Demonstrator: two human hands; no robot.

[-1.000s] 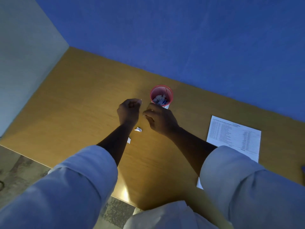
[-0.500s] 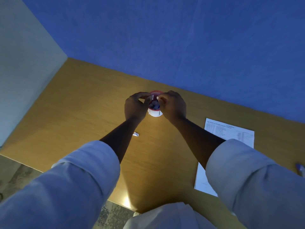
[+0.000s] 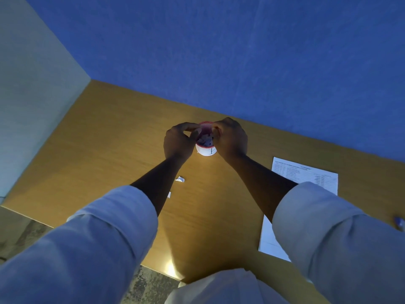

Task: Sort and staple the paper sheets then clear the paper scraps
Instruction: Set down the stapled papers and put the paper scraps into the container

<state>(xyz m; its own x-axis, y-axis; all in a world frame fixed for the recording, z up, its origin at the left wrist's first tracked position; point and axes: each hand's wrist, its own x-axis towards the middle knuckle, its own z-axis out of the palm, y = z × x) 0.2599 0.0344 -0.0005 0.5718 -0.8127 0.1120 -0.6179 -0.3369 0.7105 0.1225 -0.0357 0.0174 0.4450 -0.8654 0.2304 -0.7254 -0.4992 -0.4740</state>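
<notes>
A small cup [image 3: 206,150] with a red rim and white body stands on the wooden desk [image 3: 114,137] near the blue back wall. It holds crumpled paper scraps [image 3: 205,140]. My left hand [image 3: 177,142] and my right hand [image 3: 232,139] hover on either side of its mouth, fingertips pinched together over the rim. No scrap shows between the fingers. Two small white scraps [image 3: 180,179] [image 3: 169,194] lie on the desk beside my left forearm. A printed paper sheet [image 3: 306,175] lies to the right, partly hidden under my right sleeve.
The blue partition [image 3: 241,62] rises just behind the cup and a pale wall [image 3: 32,95] closes the left side. A small blue object [image 3: 400,223] sits at the right edge of the frame. The desk's front edge runs below my elbows.
Both hands rose from the desk middle to the cup and now pinch over its mouth. The white bit seen at my fingertips earlier is no longer visible.
</notes>
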